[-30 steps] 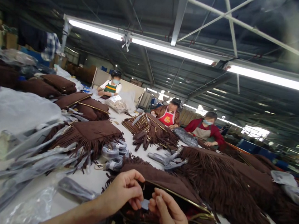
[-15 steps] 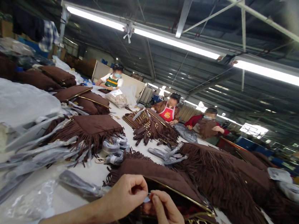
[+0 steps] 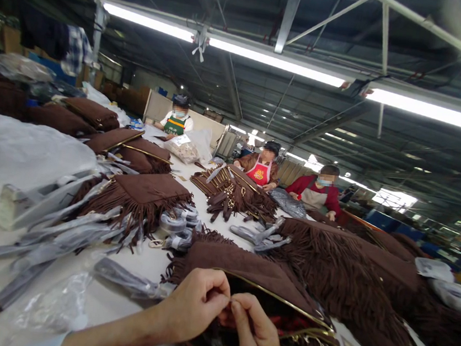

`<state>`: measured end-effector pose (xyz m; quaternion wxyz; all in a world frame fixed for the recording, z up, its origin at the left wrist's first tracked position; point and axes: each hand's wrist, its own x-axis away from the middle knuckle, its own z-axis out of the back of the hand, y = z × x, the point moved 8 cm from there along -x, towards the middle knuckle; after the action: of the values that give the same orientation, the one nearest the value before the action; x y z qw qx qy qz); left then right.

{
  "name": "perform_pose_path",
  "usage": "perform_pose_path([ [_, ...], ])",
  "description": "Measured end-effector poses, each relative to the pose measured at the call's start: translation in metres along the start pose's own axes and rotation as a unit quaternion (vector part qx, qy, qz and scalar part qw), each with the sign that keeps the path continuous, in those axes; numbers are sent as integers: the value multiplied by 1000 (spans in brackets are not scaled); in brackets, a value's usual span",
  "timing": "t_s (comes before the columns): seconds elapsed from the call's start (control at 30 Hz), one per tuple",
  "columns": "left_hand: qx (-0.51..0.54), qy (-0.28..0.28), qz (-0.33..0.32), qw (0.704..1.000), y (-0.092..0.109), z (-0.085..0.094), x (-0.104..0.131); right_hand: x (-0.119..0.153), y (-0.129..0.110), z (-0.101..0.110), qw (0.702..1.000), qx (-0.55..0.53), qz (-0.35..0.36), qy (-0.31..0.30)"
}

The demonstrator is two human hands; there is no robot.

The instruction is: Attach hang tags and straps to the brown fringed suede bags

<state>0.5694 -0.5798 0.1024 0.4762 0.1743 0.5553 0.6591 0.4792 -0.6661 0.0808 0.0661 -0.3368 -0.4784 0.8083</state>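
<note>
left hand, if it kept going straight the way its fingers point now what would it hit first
The left hand points right, toward the right hand, whose fingertips it already seems to touch over the open brown fringed bag. So it would likely meet those fingertips first, though depth is unclear.

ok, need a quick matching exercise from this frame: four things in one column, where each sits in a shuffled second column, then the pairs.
Things
1. brown suede fringed bag with gold trim
2. rolls of grey tape
3. crumpled clear plastic bag
4. person in a red apron

Places
A. far side of the white table
B. left edge of the view
C. right beyond the left hand and right hand
D. mid-table, between fringed bags

Pairs: 1-C, 2-D, 3-B, 4-A
</note>
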Motion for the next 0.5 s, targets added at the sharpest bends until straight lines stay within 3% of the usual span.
perform_pose_path([
  [0.3,-68,31,-2,997,-4,-3,4,-4,-13,-6,993,100,58,-9],
  [0.4,-120,27,-27,992,1,0,2,0,-24,2,985,147,78,44],
  [0.5,-162,-5,-125,979,18,3,4,19,-29,20,968,204,71,126],
])
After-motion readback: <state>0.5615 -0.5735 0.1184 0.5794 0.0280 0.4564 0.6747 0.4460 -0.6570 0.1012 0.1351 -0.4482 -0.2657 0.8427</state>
